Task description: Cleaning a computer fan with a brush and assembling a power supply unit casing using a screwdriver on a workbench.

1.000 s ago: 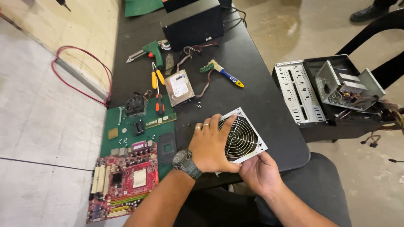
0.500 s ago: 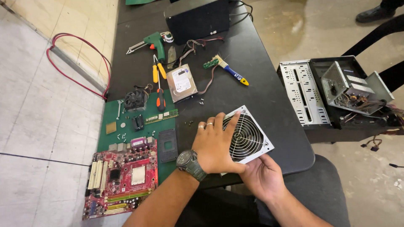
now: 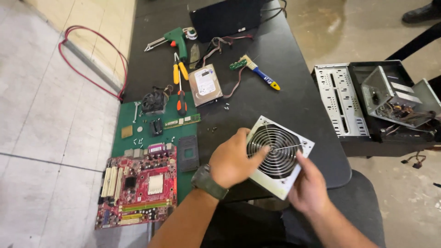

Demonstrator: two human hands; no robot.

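**Head view: both hands on the metal fan box**

Head camera looks down and I see my left hand [image 3: 232, 161] gripping the left edge of a grey metal box with a round fan grille [image 3: 277, 154], one finger laid across the wires of the grille. My right hand [image 3: 308, 185] clasps its lower right corner from below. The box is tilted, lifted just over the near edge of the black table [image 3: 294, 101], at lower centre of the frame. A dark wristwatch [image 3: 207, 182] sits on my left wrist.

Left of the hands a green mat [image 3: 144, 138] carries small chips and a heat sink. A red circuit board [image 3: 138, 192] lies at lower left. Further up are a hard drive [image 3: 205, 84], a screwdriver [image 3: 180, 94], yellow-handled pliers [image 3: 179, 71] and a blue-and-yellow brush [image 3: 259, 73]. An opened computer case [image 3: 363, 103] stands at the right.
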